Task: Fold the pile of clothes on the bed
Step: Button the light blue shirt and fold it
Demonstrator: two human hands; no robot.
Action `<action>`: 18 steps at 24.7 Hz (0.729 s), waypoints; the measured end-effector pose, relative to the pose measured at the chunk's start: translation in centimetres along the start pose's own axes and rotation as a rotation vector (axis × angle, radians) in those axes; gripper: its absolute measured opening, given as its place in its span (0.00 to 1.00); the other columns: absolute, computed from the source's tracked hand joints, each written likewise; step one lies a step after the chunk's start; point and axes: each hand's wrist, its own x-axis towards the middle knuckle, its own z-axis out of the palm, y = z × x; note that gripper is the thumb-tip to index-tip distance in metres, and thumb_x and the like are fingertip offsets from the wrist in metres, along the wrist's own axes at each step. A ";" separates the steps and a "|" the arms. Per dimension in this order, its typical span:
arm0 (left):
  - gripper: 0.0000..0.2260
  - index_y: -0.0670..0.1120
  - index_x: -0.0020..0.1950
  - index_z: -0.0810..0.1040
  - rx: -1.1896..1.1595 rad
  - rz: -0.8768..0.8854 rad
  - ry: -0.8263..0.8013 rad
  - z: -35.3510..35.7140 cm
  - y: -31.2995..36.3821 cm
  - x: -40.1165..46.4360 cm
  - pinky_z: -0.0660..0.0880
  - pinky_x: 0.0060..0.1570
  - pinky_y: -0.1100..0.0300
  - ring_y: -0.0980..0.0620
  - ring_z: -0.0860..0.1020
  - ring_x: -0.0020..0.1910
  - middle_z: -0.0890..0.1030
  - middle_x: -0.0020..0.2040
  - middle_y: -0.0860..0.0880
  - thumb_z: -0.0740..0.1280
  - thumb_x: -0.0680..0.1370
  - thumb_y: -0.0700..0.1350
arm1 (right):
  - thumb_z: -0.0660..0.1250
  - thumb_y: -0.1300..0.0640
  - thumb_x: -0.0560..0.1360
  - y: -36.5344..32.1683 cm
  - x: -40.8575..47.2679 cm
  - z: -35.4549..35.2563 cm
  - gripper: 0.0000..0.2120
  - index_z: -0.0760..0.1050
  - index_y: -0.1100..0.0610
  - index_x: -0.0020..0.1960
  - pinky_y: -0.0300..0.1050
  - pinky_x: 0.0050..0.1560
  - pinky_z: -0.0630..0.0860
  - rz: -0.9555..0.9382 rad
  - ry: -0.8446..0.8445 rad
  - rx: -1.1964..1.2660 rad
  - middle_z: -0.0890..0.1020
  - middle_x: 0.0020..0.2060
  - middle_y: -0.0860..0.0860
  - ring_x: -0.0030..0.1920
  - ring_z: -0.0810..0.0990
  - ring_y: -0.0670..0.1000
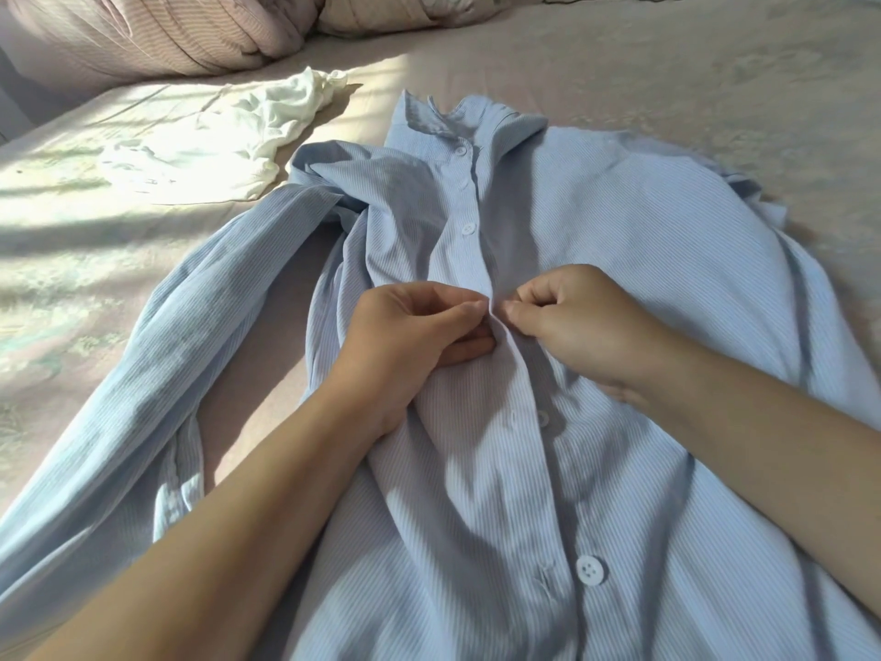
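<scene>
Thin striped cotton, the blue shirt [596, 260] looks light and limp, best taken at its stiffer button placket. It lies face-up on the bed [715, 64], under both hands: left hand [410, 336] and right hand [577, 322] each pinch the placket edges, fingers curled, thumbs nearly meeting

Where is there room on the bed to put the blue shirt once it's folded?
Bare sheet lies right of the blue shirt, up to the far edge of the bed. A smaller patch sits between the white garment and the shirt's sleeve. The middle is crowded: the left hand and right hand pinch the shirt's front.
</scene>
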 end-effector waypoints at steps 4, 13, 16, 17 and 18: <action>0.04 0.39 0.37 0.80 0.090 0.001 0.028 0.2 -0.2 0.2 0.80 0.36 0.64 0.51 0.82 0.32 0.83 0.32 0.44 0.73 0.71 0.34 | 0.64 0.60 0.78 0.1 -0.1 0.1 0.15 0.73 0.73 0.41 0.39 0.34 0.65 -0.013 0.013 -0.011 0.71 0.30 0.59 0.31 0.67 0.50; 0.05 0.47 0.35 0.82 0.645 0.330 0.213 1.4 -1.5 -0.6 0.77 0.36 0.63 0.57 0.80 0.32 0.82 0.29 0.52 0.73 0.71 0.43 | 0.68 0.54 0.75 0.3 -0.1 1.1 0.22 0.71 0.73 0.34 0.43 0.34 0.65 -0.070 0.174 -0.123 0.64 0.25 0.55 0.29 0.64 0.51; 0.04 0.45 0.37 0.82 0.697 0.366 0.210 1.7 -1.5 -0.6 0.77 0.39 0.64 0.57 0.80 0.33 0.81 0.30 0.53 0.74 0.71 0.43 | 0.67 0.58 0.75 0.8 0.3 1.3 0.20 0.69 0.72 0.32 0.43 0.34 0.67 -0.052 0.201 -0.133 0.66 0.26 0.55 0.28 0.66 0.50; 0.04 0.45 0.37 0.83 0.710 0.374 0.203 1.7 -1.5 -0.6 0.77 0.40 0.63 0.57 0.80 0.34 0.81 0.31 0.53 0.74 0.71 0.43 | 0.67 0.58 0.75 1.0 0.4 1.3 0.19 0.71 0.72 0.34 0.41 0.33 0.69 -0.044 0.211 -0.143 0.69 0.25 0.54 0.27 0.68 0.48; 0.04 0.44 0.38 0.83 0.716 0.381 0.193 1.6 -1.4 -0.6 0.77 0.42 0.62 0.56 0.81 0.34 0.81 0.31 0.53 0.74 0.72 0.44 | 0.66 0.59 0.75 1.2 0.5 1.4 0.17 0.74 0.73 0.36 0.40 0.33 0.70 -0.038 0.218 -0.153 0.73 0.25 0.51 0.26 0.71 0.44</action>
